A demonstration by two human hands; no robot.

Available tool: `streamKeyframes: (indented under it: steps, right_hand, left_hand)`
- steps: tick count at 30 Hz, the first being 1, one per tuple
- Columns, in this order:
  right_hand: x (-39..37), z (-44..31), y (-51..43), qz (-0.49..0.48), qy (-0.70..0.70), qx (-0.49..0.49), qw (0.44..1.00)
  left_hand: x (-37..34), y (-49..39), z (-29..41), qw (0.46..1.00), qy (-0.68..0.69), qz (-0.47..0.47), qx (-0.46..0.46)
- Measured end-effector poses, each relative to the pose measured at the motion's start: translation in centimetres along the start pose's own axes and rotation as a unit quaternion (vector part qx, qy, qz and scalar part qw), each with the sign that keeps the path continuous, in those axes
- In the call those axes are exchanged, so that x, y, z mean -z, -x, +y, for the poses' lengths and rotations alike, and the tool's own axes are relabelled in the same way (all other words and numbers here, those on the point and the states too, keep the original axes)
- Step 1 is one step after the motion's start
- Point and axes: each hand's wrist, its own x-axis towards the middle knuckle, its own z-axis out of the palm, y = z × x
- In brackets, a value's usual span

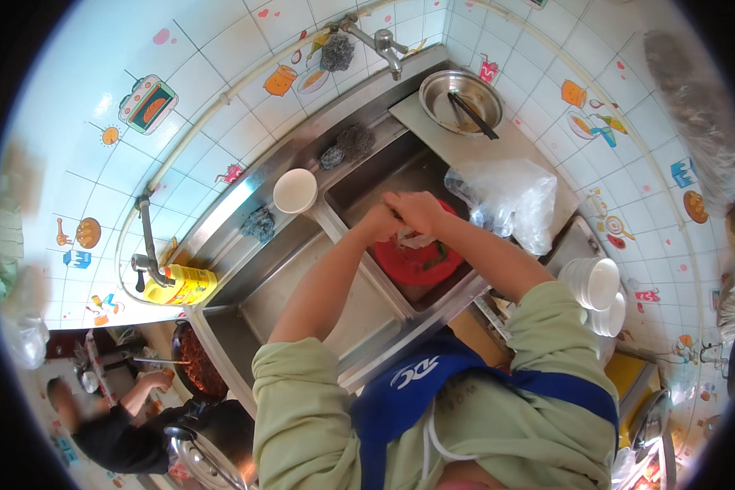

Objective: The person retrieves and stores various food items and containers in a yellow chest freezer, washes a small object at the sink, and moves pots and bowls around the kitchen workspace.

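Observation:
Over the right-hand sink basin [367, 211], my left hand [376, 224] and my right hand [419, 211] meet with fingers curled. A small dark bit shows between them, but the fingers hide most of whatever is there. Just under my right hand is a pale, partly see-through piece [414, 239] that I cannot identify. Below both hands, a red plastic basin [398, 264] sits in the sink with green pieces [435, 257] inside. My forearms cover part of its rim.
A steel bowl with black chopsticks [465, 113] and a clear plastic bag [520, 196] lie on the board at right. A white bowl [295, 190] stands on the sink ledge beneath the tap [389, 49]. Stacked white containers [591, 285] are right. Another person [125, 422] works at lower left.

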Motion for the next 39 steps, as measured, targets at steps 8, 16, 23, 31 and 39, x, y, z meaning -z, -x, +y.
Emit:
streamKeyframes:
  steps: [8, 16, 23, 31, 39]
  right_hand:
    - [2.0, 0.6, 1.6, -0.348, -0.637, -0.246, 0.643]
    - [2.8, -3.4, 2.6, -0.311, -0.31, -0.214, 0.872]
    - [-0.5, -2.8, 2.7, -0.137, 0.001, -0.057, 0.989]
    - [2.0, -4.1, 3.1, -0.133, 0.144, 0.059, 0.979]
    - [3.0, -1.0, 6.9, -0.033, 0.115, 0.001, 0.993]
  left_hand:
    - [1.3, 6.1, 4.4, 0.929, -0.12, 0.304, -0.175]
    - [0.2, 4.9, 4.1, 0.969, -0.109, 0.215, -0.049]
    - [-2.3, 5.0, 5.2, 0.977, -0.029, 0.156, 0.14]
    - [-3.6, 5.4, 4.8, 0.99, 0.074, 0.106, 0.049]
    - [-4.2, 10.0, 5.6, 0.838, 0.446, 0.128, 0.287]
